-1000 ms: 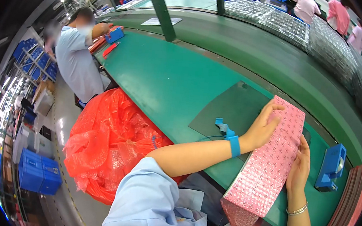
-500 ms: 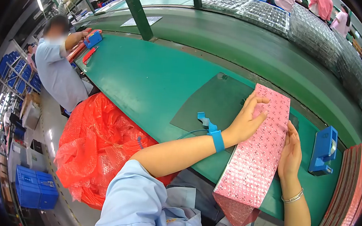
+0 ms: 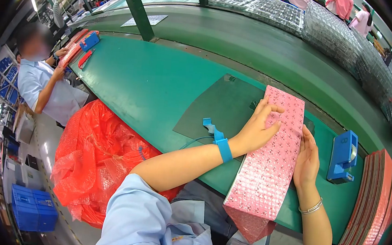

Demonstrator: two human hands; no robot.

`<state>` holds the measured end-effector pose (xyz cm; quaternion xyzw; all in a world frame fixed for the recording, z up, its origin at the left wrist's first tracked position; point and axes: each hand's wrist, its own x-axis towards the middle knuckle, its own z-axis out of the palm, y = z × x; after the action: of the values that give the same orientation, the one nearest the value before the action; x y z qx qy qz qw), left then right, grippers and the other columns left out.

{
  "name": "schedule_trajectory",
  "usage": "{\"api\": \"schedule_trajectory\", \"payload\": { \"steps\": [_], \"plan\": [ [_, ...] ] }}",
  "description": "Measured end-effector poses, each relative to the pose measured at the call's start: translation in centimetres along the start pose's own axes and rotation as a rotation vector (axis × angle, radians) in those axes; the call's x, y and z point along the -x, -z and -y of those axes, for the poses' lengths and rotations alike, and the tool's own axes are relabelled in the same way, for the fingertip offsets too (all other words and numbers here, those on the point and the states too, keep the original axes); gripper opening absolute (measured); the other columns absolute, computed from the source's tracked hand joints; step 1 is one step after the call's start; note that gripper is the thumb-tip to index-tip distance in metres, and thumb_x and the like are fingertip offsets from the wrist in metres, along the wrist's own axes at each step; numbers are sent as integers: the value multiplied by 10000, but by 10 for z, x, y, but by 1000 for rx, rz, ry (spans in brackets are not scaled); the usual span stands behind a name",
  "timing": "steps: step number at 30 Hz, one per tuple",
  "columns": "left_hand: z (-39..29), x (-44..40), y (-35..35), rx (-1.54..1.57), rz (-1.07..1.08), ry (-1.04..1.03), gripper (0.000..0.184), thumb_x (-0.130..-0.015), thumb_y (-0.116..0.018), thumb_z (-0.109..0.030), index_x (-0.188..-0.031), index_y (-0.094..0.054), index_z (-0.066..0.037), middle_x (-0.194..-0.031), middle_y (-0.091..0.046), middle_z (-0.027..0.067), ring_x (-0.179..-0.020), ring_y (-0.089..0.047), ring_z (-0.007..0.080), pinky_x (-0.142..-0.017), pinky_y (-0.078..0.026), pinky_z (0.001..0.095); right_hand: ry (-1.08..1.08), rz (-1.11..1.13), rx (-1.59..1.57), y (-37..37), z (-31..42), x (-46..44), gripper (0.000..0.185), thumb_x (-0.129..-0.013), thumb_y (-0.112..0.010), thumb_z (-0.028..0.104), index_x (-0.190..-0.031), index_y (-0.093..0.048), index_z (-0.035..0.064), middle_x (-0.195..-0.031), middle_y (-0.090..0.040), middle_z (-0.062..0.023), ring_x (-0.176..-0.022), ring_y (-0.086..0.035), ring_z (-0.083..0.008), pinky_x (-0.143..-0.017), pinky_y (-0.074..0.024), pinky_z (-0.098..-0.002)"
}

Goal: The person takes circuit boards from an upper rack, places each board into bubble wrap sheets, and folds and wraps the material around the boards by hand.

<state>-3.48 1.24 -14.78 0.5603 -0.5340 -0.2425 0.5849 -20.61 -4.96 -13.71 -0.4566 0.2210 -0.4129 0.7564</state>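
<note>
Pink bubble wrap [image 3: 266, 175] lies across the green tabletop [image 3: 140, 71], its near end hanging past the edge. The left hand [image 3: 256, 131] rests on top, fingers spread and slightly bent; the right hand [image 3: 307, 165] lines its right side, fingers close together. Red wrapping [image 3: 104, 161] bulges beside the tabletop at left, a blue dispenser [image 3: 342, 156] stands at right, and another person [image 3: 43, 81] is farther off.
</note>
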Motion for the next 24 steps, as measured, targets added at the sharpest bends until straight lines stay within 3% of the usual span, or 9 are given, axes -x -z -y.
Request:
{"api": "schedule_trajectory", "payload": {
  "steps": [16,24],
  "plan": [
    [-3,0,0,-13,-6,13,270,-851,-506,-102,-1120,-519,-86,-1352,-332,173,-1351,-162,327,-1058,-219,401,9,-17,34,2,-2,-1,427,-931,-355,242,-1263,-402,-23,-1281,-429,-127,-1213,-371,-202,-1060,-242,-316],
    [-6,1,1,-7,5,14,268,-838,-514,-85,-1105,-532,-91,-1343,-343,176,-1349,-176,322,-1056,-225,400,12,-27,120,-1,-2,1,403,-915,-363,170,-1270,-387,-20,-1293,-413,-125,-1222,-365,-205,-1058,-243,-318]
  ]
}}
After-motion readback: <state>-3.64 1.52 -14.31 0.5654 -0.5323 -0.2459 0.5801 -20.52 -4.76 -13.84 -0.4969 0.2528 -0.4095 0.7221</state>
